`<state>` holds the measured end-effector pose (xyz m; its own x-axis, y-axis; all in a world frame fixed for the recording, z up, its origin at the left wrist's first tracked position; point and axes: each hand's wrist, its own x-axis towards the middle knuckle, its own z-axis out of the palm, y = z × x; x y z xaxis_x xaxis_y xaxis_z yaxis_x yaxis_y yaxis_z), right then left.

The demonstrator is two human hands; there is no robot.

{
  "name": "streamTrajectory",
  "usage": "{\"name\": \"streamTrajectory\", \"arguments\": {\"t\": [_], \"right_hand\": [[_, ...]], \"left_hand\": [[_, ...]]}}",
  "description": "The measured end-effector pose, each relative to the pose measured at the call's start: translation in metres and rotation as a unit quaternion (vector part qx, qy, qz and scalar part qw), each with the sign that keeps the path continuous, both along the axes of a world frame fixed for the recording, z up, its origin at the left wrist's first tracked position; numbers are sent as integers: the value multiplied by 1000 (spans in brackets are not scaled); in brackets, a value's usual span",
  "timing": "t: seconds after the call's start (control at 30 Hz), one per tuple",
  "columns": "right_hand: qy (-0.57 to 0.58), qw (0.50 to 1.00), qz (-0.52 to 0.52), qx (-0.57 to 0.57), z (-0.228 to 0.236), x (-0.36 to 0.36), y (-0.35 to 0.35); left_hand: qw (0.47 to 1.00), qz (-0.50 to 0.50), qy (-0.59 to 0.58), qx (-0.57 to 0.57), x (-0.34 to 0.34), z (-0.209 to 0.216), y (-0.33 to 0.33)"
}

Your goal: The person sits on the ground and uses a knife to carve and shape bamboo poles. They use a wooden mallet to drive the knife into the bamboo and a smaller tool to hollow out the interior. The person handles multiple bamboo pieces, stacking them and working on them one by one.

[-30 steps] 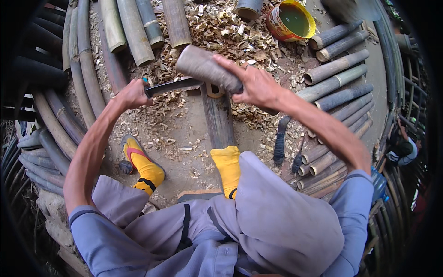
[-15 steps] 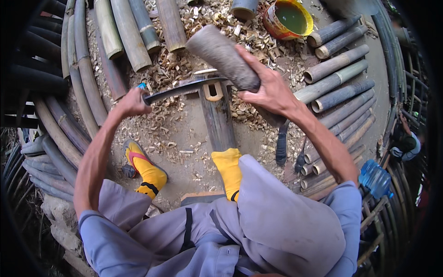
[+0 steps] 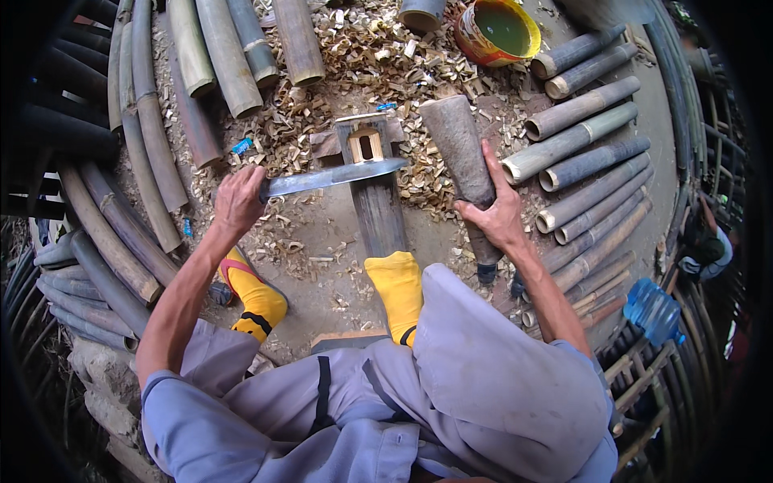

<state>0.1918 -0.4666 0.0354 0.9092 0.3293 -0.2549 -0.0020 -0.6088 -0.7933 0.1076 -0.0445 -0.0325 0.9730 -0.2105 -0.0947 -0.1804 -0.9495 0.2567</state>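
A worker's left hand point(image 3: 241, 196) grips a knife point(image 3: 326, 179) across notched bamboo point(image 3: 378, 221); the right hand point(image 3: 498, 216) clasps a mallet point(image 3: 455, 141) right of it. If the bamboo rolls, the knife could skid toward the foot point(image 3: 394, 283) atop it.

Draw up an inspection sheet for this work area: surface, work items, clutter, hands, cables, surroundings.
Surface: bare grey-brown ground, strewn with pale wood chips.
Work items: dark bamboo pole, pale-edged slot near its far end; long metal knife across it, contact unclear; grey-brown tapered mallet.
Clutter: small blue wrapper scrap among the chips.
Left hand: closed on the knife's handle.
Right hand: grips the mallet, thumb across it.
Cables: nothing seen.
Surroundings: cut grey-green bamboo lengths both sides; round red-and-yellow bucket holding greenish liquid; translucent blue plastic jug, right.
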Motion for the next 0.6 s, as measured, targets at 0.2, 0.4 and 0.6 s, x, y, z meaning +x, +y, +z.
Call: {"name": "streamTrajectory", "arguments": {"t": [0.2, 0.4, 0.6], "right_hand": [[-106, 989, 104, 21, -7, -26, 5], [-256, 912, 301, 108, -5, -30, 18], [-213, 915, 330, 91, -12, -36, 23]], "left_hand": [[999, -50, 5, 7, 10, 3, 15], [996, -86, 26, 17, 17, 15, 18], [999, -50, 10, 9, 5, 12, 16]]}}
